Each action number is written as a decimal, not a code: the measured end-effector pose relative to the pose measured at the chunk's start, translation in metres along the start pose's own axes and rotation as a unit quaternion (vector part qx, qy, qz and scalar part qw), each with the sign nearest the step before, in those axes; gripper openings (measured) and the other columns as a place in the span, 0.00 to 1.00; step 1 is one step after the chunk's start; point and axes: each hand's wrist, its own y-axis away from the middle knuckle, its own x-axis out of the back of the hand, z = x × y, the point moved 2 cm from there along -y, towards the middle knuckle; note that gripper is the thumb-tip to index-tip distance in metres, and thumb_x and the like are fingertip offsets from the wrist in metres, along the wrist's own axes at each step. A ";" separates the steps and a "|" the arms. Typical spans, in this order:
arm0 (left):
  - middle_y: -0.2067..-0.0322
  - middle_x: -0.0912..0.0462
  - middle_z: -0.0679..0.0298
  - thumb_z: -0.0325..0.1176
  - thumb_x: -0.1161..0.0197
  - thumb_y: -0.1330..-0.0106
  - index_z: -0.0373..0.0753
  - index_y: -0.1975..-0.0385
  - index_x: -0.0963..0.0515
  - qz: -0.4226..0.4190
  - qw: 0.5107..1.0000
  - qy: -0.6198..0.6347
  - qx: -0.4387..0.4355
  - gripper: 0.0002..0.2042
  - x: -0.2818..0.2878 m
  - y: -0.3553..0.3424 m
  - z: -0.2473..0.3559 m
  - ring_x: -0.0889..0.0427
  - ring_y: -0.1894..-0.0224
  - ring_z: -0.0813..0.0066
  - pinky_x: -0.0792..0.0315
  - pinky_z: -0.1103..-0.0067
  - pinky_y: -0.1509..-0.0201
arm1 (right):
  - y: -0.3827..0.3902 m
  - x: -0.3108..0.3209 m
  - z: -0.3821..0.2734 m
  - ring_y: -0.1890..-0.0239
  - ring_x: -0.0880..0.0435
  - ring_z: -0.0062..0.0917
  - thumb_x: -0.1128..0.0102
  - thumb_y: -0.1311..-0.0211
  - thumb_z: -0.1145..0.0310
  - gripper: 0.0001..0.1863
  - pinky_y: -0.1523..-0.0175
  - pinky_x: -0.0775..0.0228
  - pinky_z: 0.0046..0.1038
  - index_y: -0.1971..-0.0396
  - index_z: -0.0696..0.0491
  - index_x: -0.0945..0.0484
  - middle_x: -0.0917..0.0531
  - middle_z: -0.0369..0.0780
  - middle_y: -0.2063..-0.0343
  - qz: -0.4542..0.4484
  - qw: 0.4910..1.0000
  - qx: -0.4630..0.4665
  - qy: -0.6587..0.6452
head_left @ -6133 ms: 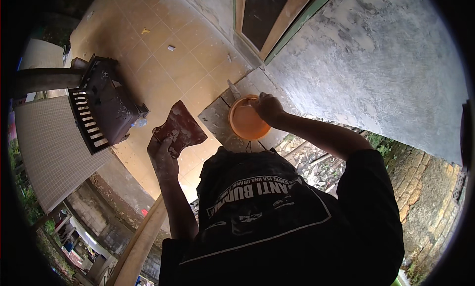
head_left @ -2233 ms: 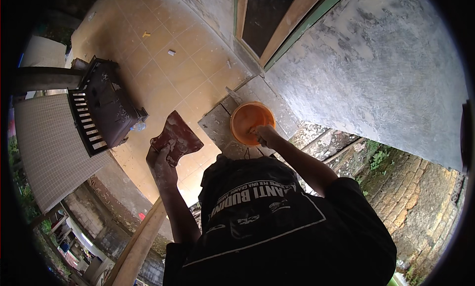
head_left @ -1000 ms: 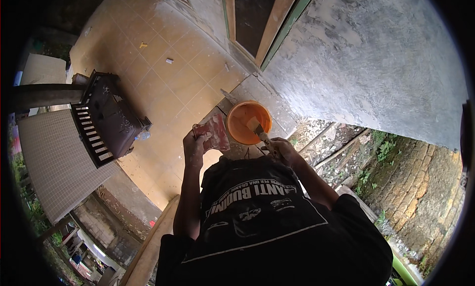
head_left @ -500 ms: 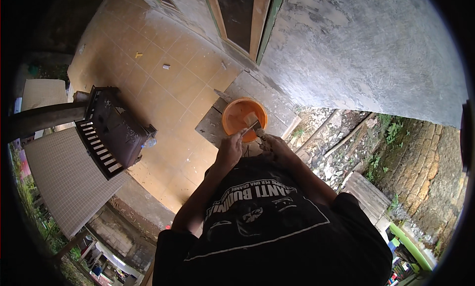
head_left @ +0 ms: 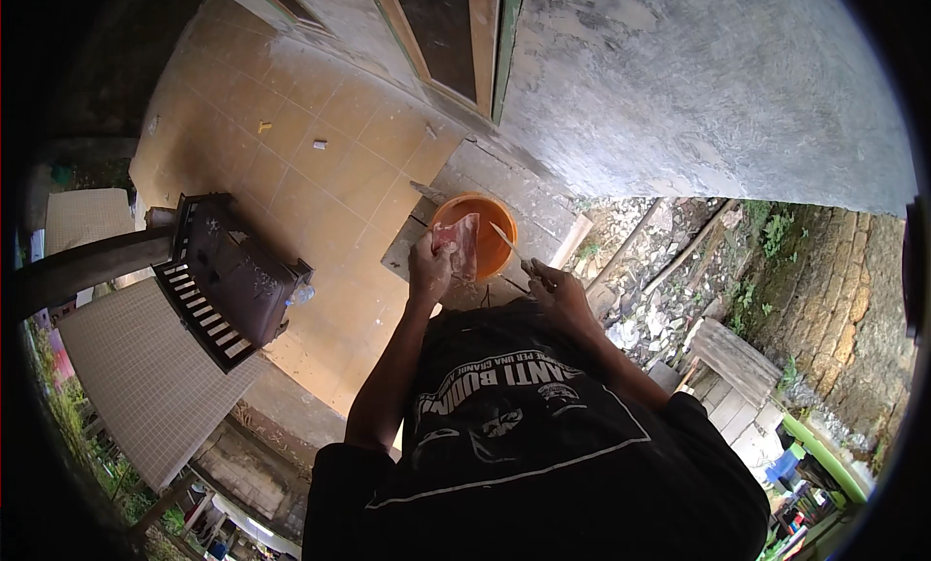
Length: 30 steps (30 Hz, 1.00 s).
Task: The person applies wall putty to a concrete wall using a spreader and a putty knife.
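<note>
Head view: the left hand [head_left: 430,268] grips a dull-red, putty-smeared thin sheet [head_left: 467,241], held up over the left part of a round orange plastic bucket [head_left: 493,208]. Fingers curled round its handle, the right hand [head_left: 562,294] grasps a narrow-looking scraper [head_left: 505,240], its blade seen nearly edge-on and pointing over the bucket's right side. Beneath the bucket lie weathered grey wooden boards [head_left: 539,215], beside a tan tiled floor [head_left: 320,188] and a rough grey plastered wall [head_left: 698,96].
</note>
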 end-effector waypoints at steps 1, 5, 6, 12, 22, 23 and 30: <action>0.69 0.18 0.58 0.22 0.44 0.41 0.29 0.61 0.24 0.015 0.995 0.098 0.035 0.09 0.002 0.000 -0.006 0.17 0.67 0.71 0.25 0.77 0.61 | 0.000 0.001 -0.003 0.81 0.25 0.30 0.45 0.42 0.69 0.18 0.70 0.32 0.33 0.52 0.60 0.24 0.25 0.43 0.84 0.046 0.990 0.057 0.117; 0.69 0.19 0.64 0.20 0.43 0.44 0.31 0.63 0.26 0.043 0.931 0.337 0.136 0.09 0.002 0.002 -0.005 0.21 0.68 0.78 0.25 0.80 0.63 | 0.005 -0.010 0.003 0.79 0.22 0.35 0.46 0.41 0.70 0.17 0.69 0.32 0.35 0.52 0.59 0.23 0.24 0.49 0.83 0.062 0.978 0.134 0.148; 0.69 0.19 0.64 0.20 0.43 0.44 0.31 0.63 0.26 0.043 0.931 0.335 0.136 0.09 0.002 0.002 -0.008 0.21 0.68 0.78 0.25 0.80 0.63 | 0.003 -0.014 0.003 0.77 0.21 0.38 0.46 0.42 0.70 0.18 0.68 0.31 0.36 0.52 0.58 0.24 0.23 0.51 0.81 0.039 0.979 0.122 0.158; 0.66 0.21 0.64 0.19 0.43 0.42 0.33 0.62 0.28 -0.026 0.936 0.328 0.125 0.09 0.006 0.016 -0.009 0.20 0.66 0.78 0.21 0.79 0.61 | -0.037 -0.023 0.006 0.69 0.19 0.42 0.45 0.41 0.69 0.18 0.64 0.30 0.38 0.50 0.55 0.24 0.22 0.51 0.74 0.077 0.979 0.083 0.172; 0.59 0.19 0.47 0.19 0.49 0.39 0.30 0.54 0.24 -0.063 0.990 -0.075 -0.100 0.14 -0.003 0.047 0.072 0.20 0.53 0.55 0.26 0.70 0.50 | -0.031 -0.015 -0.003 0.63 0.21 0.42 0.51 0.44 0.74 0.13 0.62 0.27 0.41 0.59 0.51 0.24 0.25 0.44 0.65 0.138 0.921 0.191 0.310; 0.59 0.19 0.47 0.19 0.49 0.39 0.30 0.54 0.24 -0.059 0.991 -0.073 -0.098 0.14 -0.009 0.047 0.070 0.20 0.53 0.55 0.26 0.70 0.50 | -0.025 -0.014 -0.014 0.63 0.21 0.42 0.52 0.44 0.74 0.13 0.62 0.27 0.41 0.60 0.51 0.23 0.25 0.44 0.65 0.129 0.920 0.189 0.318; 0.58 0.19 0.50 0.17 0.49 0.40 0.30 0.54 0.23 -0.012 0.987 -0.076 -0.139 0.15 -0.002 0.024 0.065 0.19 0.55 0.56 0.26 0.71 0.50 | 0.002 0.013 -0.029 0.65 0.20 0.44 0.49 0.43 0.67 0.11 0.62 0.27 0.43 0.63 0.53 0.21 0.21 0.48 0.68 0.088 0.937 0.108 0.321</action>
